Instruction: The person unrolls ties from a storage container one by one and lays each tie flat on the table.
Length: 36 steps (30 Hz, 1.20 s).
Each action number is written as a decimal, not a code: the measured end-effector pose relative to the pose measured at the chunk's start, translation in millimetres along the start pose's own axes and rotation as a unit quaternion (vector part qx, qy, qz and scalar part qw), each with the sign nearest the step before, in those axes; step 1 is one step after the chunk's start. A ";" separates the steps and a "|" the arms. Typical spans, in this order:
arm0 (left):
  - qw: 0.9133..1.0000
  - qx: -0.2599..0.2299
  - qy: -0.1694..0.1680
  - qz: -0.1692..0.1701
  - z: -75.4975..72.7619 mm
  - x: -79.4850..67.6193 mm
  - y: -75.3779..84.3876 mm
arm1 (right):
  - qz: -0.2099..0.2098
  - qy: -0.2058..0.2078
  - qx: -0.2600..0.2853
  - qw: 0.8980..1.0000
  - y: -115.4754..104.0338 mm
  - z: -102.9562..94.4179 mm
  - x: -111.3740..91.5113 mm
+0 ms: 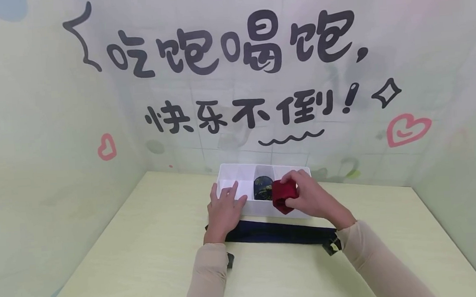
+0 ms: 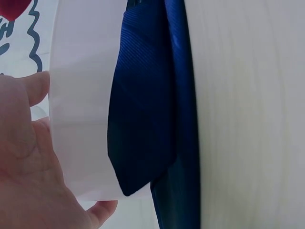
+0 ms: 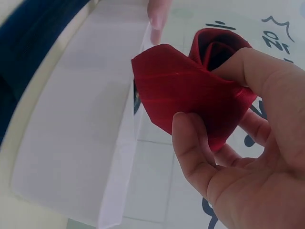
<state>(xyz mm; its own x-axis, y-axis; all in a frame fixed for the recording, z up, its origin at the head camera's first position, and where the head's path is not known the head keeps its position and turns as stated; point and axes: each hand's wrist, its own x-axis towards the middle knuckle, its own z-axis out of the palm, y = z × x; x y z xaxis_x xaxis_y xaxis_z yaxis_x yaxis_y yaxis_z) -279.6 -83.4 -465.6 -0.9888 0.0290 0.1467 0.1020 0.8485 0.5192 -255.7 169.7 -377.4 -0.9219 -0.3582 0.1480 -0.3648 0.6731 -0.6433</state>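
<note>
My right hand (image 1: 315, 197) pinches a rolled red necktie (image 1: 284, 194) between thumb and fingers, over the front rim of a white divided box (image 1: 262, 207). In the right wrist view the red roll's pointed end (image 3: 159, 81) hangs loose beside its coiled end. My left hand (image 1: 224, 209) touches the box at its left front, fingers spread over the left compartment. A dark patterned rolled necktie (image 1: 262, 188) stands in the middle compartment. Along the box's front, a navy necktie (image 1: 276, 232) lies lengthwise on the table, passing behind my left wrist; its pointed tip shows in the left wrist view.
The pale wooden table (image 1: 147, 263) is bounded by printed curtains on the sides and a printed back wall (image 1: 234, 85) close behind the box. Small dark objects show beside both cuffs, the right one (image 1: 331, 246) with a yellow patch.
</note>
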 end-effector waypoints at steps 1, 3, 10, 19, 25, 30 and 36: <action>1.000 0.000 0.000 0.000 -0.3 0.0 0.1 | 0.006 0.002 0.011 1.000 0.1 2.7 -2.0; 1.000 -0.003 -0.001 -0.001 -0.9 -0.1 0.3 | 0.011 0.009 0.024 1.000 0.7 7.5 -6.4; 1.000 -0.009 -0.001 -0.003 -0.3 -0.1 0.7 | 0.020 0.029 0.055 0.998 3.4 20.3 -21.0; 1.000 -0.007 -0.001 -0.009 -0.2 0.3 2.0 | 0.048 0.046 0.103 0.992 1.2 41.0 -40.8; 1.000 -0.012 -0.004 -0.014 -0.9 -0.7 2.9 | 0.077 0.069 0.126 0.987 1.8 61.2 -51.2; 1.000 -0.010 -0.006 -0.015 -1.5 -0.4 2.0 | 0.082 0.062 0.166 0.981 1.3 76.3 -56.9; 1.000 -0.020 0.000 -0.007 -3.0 -2.3 1.7 | 0.065 0.050 0.145 0.986 -1.6 89.7 -62.4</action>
<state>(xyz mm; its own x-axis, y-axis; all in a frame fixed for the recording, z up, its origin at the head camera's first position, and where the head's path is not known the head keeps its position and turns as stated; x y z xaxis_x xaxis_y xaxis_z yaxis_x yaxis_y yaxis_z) -276.9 -83.5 -462.5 -0.9901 0.0165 0.1395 0.0919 0.8271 0.5545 -185.8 132.9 -453.0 -0.9720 -0.2060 0.1129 -0.2024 0.4908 -0.8474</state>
